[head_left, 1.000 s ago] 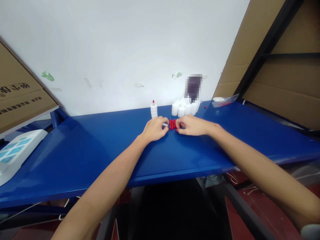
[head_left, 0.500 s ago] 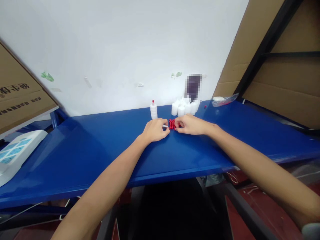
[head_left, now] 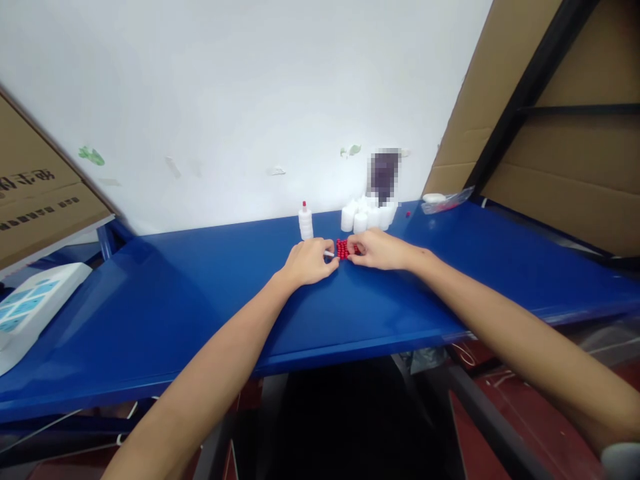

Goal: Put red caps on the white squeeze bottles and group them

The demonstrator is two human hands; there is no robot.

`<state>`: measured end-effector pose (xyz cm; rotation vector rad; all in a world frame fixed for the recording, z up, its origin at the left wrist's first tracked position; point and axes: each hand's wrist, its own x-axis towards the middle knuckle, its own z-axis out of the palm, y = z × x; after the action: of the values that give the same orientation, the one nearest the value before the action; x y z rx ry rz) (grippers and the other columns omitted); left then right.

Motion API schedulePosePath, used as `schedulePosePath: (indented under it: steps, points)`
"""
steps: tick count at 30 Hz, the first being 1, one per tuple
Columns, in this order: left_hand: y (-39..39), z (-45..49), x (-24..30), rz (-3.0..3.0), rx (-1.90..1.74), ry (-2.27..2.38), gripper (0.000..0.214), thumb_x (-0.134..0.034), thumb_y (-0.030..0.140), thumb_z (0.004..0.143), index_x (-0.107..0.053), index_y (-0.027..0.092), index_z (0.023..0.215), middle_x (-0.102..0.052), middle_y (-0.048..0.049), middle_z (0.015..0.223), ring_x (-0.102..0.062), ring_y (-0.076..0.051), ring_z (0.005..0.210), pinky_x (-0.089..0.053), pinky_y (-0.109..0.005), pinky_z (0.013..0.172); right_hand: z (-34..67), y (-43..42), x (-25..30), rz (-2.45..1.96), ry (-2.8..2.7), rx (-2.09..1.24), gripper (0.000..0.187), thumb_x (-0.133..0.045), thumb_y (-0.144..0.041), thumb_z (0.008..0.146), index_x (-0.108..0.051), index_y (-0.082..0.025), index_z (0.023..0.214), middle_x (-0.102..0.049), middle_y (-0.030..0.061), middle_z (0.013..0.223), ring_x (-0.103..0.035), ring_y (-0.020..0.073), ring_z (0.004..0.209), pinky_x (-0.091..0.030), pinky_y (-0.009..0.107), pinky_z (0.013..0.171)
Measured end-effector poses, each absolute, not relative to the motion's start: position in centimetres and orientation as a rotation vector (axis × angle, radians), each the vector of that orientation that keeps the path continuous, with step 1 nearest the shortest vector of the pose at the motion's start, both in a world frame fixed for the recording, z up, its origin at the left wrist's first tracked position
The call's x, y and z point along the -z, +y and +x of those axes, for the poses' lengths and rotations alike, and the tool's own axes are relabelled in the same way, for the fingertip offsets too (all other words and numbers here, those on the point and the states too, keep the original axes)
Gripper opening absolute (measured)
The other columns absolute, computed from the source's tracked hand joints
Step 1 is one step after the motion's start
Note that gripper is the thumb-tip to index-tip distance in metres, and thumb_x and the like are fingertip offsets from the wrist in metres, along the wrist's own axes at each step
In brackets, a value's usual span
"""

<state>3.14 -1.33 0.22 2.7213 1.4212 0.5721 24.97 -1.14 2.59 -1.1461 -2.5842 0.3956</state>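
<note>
My left hand point(head_left: 310, 261) is closed, with a small white pointed piece point(head_left: 329, 253) sticking out between thumb and fingers. Just right of it, a tight block of small red caps point(head_left: 342, 249) lies on the blue table point(head_left: 200, 293). Thumb and fingers of my right hand point(head_left: 376, 249) curl around the right side of this block, and red shows between them. Behind my left hand stands a white squeeze bottle point(head_left: 306, 225) with a red tip. Several more white bottles point(head_left: 361, 221) are grouped behind my right hand.
A white device with blue panels point(head_left: 30, 307) sits at the table's left end. Towards the back right lie a loose red cap point(head_left: 408, 214) and a clear plastic bag point(head_left: 447, 201). A white wall point(head_left: 225, 100) rises behind, with cardboard point(head_left: 570, 187) at the right.
The whole view has shifted slightly. Both hands stay in nearly the same place at the red caps, with no clear change in what they hold.
</note>
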Motion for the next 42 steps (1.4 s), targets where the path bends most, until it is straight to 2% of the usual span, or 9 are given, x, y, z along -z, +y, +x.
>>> schedulePosePath:
  steps: [8,21,42]
  points:
    - [-1.24,3.18,-0.23,2.737,-0.581,1.339,0.021,-0.055,0.039,0.091,-0.066,0.022,0.093,-0.072,-0.0049,0.095,-0.067,-0.024,0.085,-0.048,-0.032,0.072,25.16,-1.11,-2.68,-1.162,-2.579,-0.387,0.006,-0.059,-0.024,0.083,-0.059,-0.019,0.079,-0.062,-0.0004,0.068,-0.053,0.0125,0.059,-0.033,0.026,0.06]
    - [-0.82,3.01,-0.03,2.755,-0.583,1.248,0.018,-0.055,0.035,0.092,-0.067,0.022,0.091,-0.071,-0.0028,0.09,-0.065,-0.021,0.081,-0.043,-0.03,0.067,25.2,-1.19,-2.88,-1.18,-2.576,-0.409,0.005,-0.059,-0.024,0.082,-0.059,-0.019,0.079,-0.062,-0.0002,0.068,-0.052,0.0129,0.059,-0.033,0.026,0.06]
    - [-1.13,3.46,-0.18,2.595,-0.615,1.364,0.021,-0.058,0.041,0.092,-0.071,0.024,0.091,-0.074,-0.003,0.088,-0.068,-0.022,0.081,-0.048,-0.031,0.071,25.33,-1.18,-2.87,-1.186,-2.556,-0.424,0.01,-0.059,-0.018,0.078,-0.058,-0.02,0.087,-0.06,-0.001,0.067,-0.051,0.0132,0.059,-0.03,0.026,0.058]
